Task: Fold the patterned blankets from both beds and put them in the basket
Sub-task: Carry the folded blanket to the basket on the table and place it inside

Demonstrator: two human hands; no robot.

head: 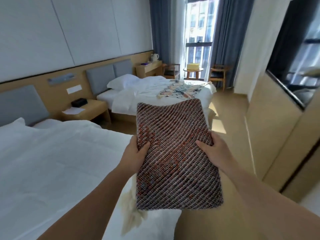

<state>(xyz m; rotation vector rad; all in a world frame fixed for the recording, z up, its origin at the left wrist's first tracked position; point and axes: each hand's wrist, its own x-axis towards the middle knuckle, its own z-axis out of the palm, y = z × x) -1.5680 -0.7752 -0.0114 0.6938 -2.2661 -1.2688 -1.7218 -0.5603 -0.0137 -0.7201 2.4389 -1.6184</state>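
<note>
Head view: folded blanket is held flat in the air over the near bed edge. It is gripped at its sides by left hand and right hand, thumbs on top, presumably so the folds are kept together for carrying. Fingers beneath are hidden. Second blanket lies spread on far bed. Yellow object by the window is possibly the basket, but is too small to tell.

Bright window daylight, glare, soft blur, curved edges

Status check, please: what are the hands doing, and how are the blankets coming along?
Left hand and right hand both grip the folded woven blanket. Second patterned blanket lies unfolded on the far bed. Nothing seen blocking the aisle.
</note>
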